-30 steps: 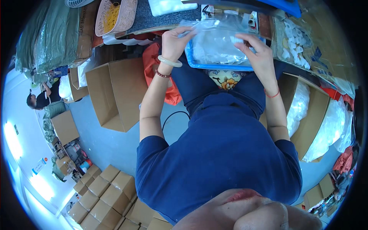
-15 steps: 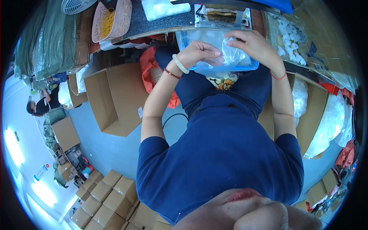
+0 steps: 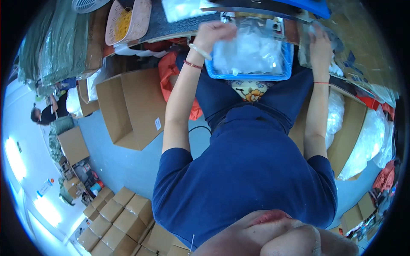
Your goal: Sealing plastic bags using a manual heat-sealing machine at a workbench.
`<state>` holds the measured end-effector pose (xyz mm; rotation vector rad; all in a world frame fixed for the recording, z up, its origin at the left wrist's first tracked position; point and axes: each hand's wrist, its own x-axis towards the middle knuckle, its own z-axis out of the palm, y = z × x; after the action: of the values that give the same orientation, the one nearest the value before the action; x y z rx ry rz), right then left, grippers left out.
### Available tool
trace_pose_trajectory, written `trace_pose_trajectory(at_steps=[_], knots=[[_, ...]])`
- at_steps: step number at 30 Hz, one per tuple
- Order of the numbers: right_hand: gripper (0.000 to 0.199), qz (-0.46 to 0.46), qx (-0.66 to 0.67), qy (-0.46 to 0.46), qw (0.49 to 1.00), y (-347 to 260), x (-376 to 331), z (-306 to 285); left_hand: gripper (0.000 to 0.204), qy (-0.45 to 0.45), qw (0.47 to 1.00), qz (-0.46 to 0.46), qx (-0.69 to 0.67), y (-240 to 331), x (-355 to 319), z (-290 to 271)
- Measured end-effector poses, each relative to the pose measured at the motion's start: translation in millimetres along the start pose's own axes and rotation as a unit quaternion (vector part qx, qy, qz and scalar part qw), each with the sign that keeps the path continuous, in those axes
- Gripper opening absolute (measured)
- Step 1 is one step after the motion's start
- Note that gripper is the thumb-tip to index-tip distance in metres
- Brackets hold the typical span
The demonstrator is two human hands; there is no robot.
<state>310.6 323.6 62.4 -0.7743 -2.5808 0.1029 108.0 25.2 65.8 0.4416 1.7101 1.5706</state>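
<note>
A pale blue-grey floor spreads beneath everything, and over it sits the person in a dark navy short-sleeved T-shirt and dark trousers. At lower left stands a stack of closed brown cardboard boxes. Nearer the person, on the left, is 1 open brown cardboard box; on the right, another open brown carton is near shiny translucent plastic bundles. Green plastic-wrapped bundles fill the upper left, and beyond them is 1 co-worker in a dark top.

A rectangular bright-blue plastic tray sits over the thighs, close against the table's front edge. Inside it lies a heap of clear, thin plastic bags, between the 2 hands. A pale pink openwork plastic basket at upper left holds thin yellow bands.

The left hand is above the tray's upper left corner, fingers bent and blurred; I cannot tell whether it grips anything. The right hand reaches beyond the tray's right side, over small white rolled pieces; its fingertips are blurred, so its grip cannot be told. The left wrist wears a smooth white bangle and a dark red bead bracelet; the right, a thin red cord.
</note>
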Motion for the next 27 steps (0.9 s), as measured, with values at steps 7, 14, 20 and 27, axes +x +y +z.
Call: trace_pose_trajectory(at_steps=[7,14,20,27], knots=[[0.029,0.007,0.005,0.034,0.999,-4.6,8.1,-12.9,0.059,0.153,0.756,0.249,0.586,-32.5,13.4,-59.6],[0.028,0.025,0.305,-0.032,0.951,-51.6,-20.6,-79.9,0.015,0.254,0.772,0.331,0.480,-32.6,-41.8,-62.3],[0.025,0.031,0.470,-0.164,0.867,-126.2,-46.6,-80.8,0.025,0.121,0.975,0.153,0.105,6.1,-73.9,-18.4],[0.024,-0.031,0.485,-0.137,0.863,-133.8,-30.6,-77.7,0.032,0.287,0.685,0.455,0.492,-4.8,-50.2,-32.0]])
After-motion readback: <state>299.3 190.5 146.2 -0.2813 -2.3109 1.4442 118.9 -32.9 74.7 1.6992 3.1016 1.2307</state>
